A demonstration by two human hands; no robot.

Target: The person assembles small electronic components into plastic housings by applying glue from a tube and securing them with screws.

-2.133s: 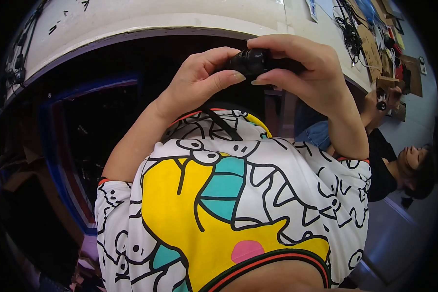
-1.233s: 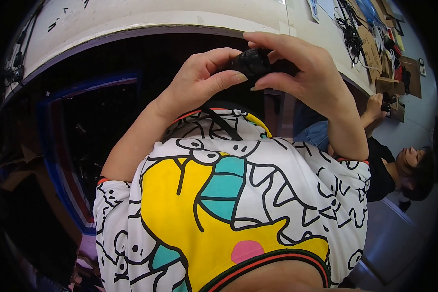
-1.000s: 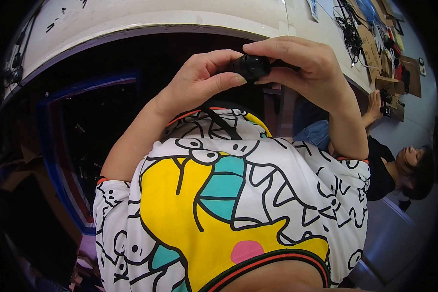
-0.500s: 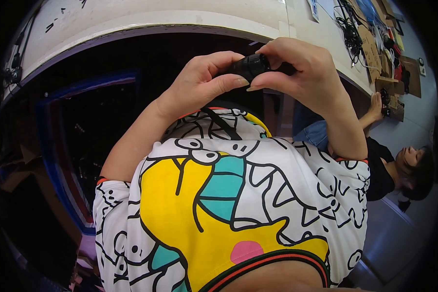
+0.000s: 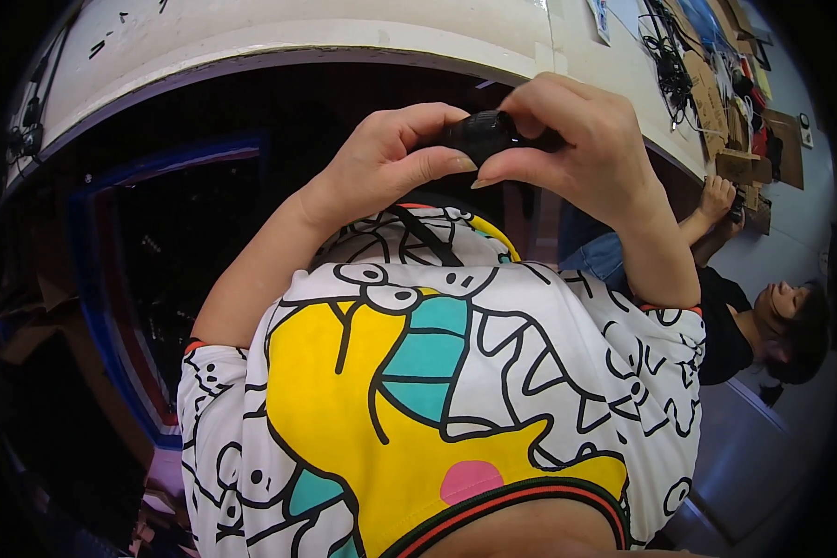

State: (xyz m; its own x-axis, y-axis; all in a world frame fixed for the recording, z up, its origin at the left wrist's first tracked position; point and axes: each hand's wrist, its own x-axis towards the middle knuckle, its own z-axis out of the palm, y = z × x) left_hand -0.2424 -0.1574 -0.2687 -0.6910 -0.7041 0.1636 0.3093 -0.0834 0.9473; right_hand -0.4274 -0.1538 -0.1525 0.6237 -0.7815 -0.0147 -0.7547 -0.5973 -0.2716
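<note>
Both of my hands are raised in front of my body, just before the near edge of the table, around a black cylinder with a ribbed surface. Its exact kind does not show. My left hand is closed, pinching the cylinder's left part between thumb and fingers. From the other side, my right hand curls its thumb and bent fingers round the right end. That end, dark against a dark background, is partly hidden by the fingers.
The white table curves across the top, bearing small black pieces at left and a tangle of black cables at right. A co-worker sits at the right, hands at a small black object. A blue-edged frame stands lower left.
The black cylinder has turned a little in my hands and sits slightly lower. My right fingers have shifted on its end. At the right, the co-worker's hands have moved and a second one shows.
</note>
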